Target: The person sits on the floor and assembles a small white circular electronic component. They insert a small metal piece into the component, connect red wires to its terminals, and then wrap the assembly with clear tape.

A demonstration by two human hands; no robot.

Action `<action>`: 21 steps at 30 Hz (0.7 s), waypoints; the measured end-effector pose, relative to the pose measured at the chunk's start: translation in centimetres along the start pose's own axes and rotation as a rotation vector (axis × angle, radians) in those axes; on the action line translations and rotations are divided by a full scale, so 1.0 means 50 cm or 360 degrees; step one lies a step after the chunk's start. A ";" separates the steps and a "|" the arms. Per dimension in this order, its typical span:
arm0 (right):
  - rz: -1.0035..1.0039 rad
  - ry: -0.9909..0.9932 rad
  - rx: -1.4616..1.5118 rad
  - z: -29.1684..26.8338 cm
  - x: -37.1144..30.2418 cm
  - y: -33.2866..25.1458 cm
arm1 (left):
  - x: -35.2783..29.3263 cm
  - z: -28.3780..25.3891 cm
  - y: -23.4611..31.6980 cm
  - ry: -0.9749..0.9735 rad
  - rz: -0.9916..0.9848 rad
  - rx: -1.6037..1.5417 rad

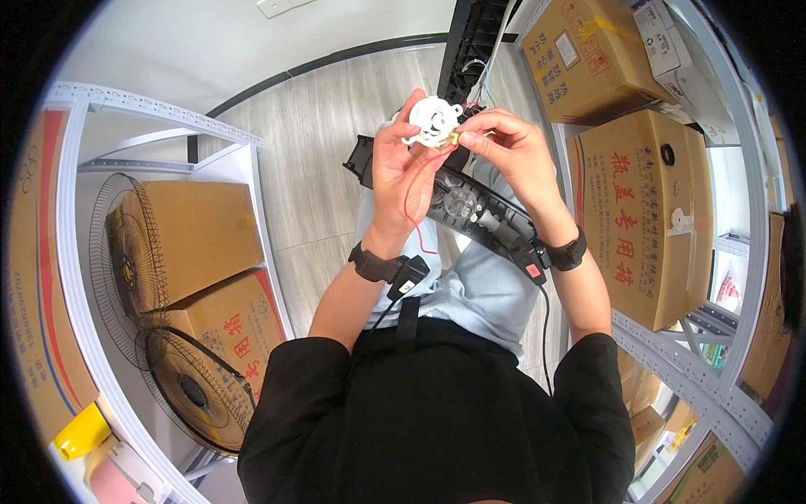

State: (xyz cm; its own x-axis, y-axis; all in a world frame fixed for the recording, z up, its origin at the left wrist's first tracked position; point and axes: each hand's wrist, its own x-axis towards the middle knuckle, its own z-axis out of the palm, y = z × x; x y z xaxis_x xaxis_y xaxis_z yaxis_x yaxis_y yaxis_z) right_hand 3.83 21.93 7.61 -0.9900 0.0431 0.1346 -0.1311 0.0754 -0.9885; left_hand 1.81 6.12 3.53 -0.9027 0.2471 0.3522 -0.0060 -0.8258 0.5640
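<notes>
My left hand [393, 181] holds a round white plastic part [433, 118] with small mounting ears, its fingers wrapped around the left side. At the part's lower right edge, the thumb and fingertips of my right hand [514, 151] pinch a small yellowish piece, too small to name. A thin red wire [406, 202] runs from that spot and hangs in a loop below my left palm. Across my lap beneath both hands lies a long black plastic housing [495, 225] with a clear round piece [458, 202] and other small parts inside.
A tall black column [467, 46] with loose wires stands ahead. On the left, a white metal shelf [159, 119] holds cardboard boxes [210, 231] and wire fan guards [126, 244]. Large cartons [642, 218] fill the right shelf; a black ring [667, 154] is on one.
</notes>
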 end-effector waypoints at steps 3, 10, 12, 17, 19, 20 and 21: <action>0.0014 0.0013 0.0032 0.002 -0.001 0.000 | -0.002 0.003 0.002 0.0000 -0.0013 -0.0004; 0.0025 0.0140 -0.0039 0.016 -0.008 -0.017 | -0.009 0.009 0.005 0.0027 -0.0056 0.0106; -0.0012 0.0169 -0.0085 0.018 -0.008 -0.018 | -0.011 0.014 0.004 0.0061 -0.0068 0.0075; -0.0037 0.0222 -0.0112 0.025 -0.010 -0.015 | -0.018 0.031 0.008 0.0148 -0.0069 0.0083; -0.0025 0.0229 -0.0176 0.029 -0.013 -0.019 | -0.017 0.037 0.010 0.0180 -0.0068 0.0092; -0.0018 0.0234 -0.0208 0.030 -0.014 -0.020 | -0.016 0.039 0.011 0.0187 -0.0066 0.0091; 0.0005 0.0226 -0.0190 0.029 -0.013 -0.020 | -0.016 0.040 0.011 0.0194 -0.0064 0.0091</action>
State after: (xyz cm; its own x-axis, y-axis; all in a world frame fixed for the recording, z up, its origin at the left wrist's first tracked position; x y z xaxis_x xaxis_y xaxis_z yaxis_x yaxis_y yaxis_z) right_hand 4.55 20.37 8.39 -0.9719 0.1828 0.1484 -0.1126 0.1927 -0.9748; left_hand 3.39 6.49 5.03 -0.9479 0.2128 0.2370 -0.0216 -0.7854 0.6186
